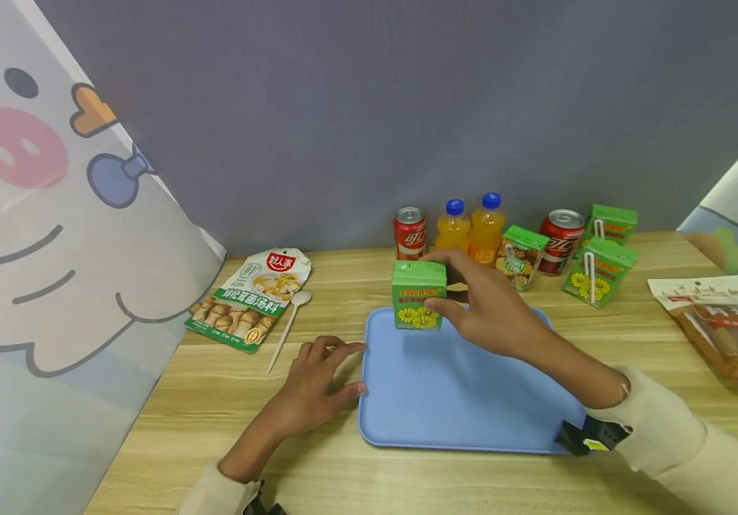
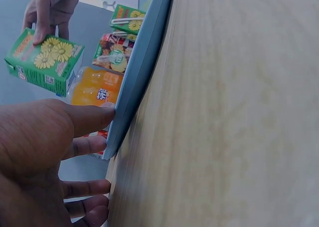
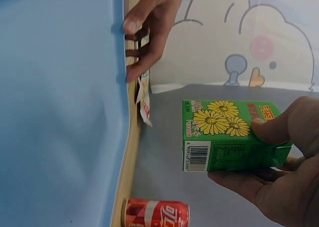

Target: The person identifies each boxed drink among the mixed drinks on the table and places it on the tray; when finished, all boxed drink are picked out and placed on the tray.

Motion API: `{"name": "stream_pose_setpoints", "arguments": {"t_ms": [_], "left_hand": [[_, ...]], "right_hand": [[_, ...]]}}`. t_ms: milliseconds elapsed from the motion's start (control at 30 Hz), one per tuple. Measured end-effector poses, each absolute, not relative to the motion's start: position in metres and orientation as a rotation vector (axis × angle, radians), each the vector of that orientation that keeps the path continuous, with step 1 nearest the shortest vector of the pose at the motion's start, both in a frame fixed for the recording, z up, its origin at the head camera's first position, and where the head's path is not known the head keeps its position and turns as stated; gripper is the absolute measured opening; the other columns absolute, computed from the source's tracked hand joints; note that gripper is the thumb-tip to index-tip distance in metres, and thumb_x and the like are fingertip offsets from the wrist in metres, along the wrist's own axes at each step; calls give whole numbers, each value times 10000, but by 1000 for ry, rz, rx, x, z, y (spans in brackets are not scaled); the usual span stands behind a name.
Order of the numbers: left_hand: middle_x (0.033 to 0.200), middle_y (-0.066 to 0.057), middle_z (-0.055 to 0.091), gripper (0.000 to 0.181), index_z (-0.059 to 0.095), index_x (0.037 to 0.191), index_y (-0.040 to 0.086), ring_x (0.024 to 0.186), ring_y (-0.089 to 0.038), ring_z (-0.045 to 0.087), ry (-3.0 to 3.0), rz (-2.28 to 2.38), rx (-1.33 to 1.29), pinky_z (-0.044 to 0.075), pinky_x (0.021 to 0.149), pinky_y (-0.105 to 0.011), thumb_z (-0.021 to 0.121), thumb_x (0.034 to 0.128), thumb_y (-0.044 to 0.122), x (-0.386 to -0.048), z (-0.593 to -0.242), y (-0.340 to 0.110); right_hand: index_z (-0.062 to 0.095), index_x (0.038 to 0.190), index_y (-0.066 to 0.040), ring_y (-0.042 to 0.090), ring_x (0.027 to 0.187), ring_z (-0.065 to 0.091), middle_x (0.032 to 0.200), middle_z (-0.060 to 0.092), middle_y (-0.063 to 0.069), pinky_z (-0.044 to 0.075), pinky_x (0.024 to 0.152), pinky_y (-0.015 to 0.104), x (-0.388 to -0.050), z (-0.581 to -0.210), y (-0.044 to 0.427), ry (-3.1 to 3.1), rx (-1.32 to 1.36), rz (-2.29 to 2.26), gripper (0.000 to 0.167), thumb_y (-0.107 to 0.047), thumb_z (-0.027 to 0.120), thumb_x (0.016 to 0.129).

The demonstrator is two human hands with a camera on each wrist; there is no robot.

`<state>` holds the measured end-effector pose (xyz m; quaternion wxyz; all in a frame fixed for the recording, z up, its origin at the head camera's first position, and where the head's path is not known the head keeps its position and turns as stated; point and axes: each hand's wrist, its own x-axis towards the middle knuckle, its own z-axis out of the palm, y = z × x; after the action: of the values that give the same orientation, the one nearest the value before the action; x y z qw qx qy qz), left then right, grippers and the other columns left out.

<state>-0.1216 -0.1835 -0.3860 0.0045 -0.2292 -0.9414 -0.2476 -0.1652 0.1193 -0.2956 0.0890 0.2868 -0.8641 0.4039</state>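
My right hand grips a green drink carton with yellow flowers, held upright above the far left part of the blue tray. In the right wrist view, the thumb and fingers of that hand clasp the carton from its sides, and its barcode end shows. At the tray's left edge, my left hand touches the rim with thumb and index fingertips, the fingers loosely bent. The left wrist view has this hand against the rim.
Behind the tray stand a cola can, orange bottles, a fruit carton, another can and two green cartons. Left lie a soup packet and a white spoon; right, a brown food bag.
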Motion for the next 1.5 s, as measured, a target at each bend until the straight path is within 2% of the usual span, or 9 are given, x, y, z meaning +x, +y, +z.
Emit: {"name": "stream_pose_setpoints", "arguments": {"t_ms": [400,700,1167,1500], "left_hand": [[1324,-106,452,570,539,1437,256,1087,-263,412,-2917,-781,-730,368,884,-489,747,915,351,-121,-387,-183],[1324,-110,454,572,536,1440,258,1099,-276,416,-2912,-781,-734,377,888,-495,745,916,357,-121,-387,-183],[1354,-94,450,569,521,1442,299,1126,-264,411,-2946,-785,-717,373,920,-509,737,921,371,-121,-386,-183],[1359,-98,450,580,528,1446,273,1121,-264,415,-2940,-784,-715,375,916,-509,753,914,333,-121,-386,-183]], "right_hand": [[472,1374,-191,167,1068,660,1206,624,-46,566,835,389,-140,-295,115,-2565,928,1248,558,-106,761,904],[481,1367,-203,129,1049,658,1202,617,-83,561,827,313,-128,-299,110,-2558,975,1294,547,-157,770,904],[496,1305,-220,64,1029,644,1153,629,-123,535,873,279,-114,-324,97,-2649,1048,1357,490,-173,773,904],[504,1282,-249,59,1057,632,1150,607,-182,529,883,274,-109,-341,88,-2684,1053,1402,492,-170,789,889]]}}
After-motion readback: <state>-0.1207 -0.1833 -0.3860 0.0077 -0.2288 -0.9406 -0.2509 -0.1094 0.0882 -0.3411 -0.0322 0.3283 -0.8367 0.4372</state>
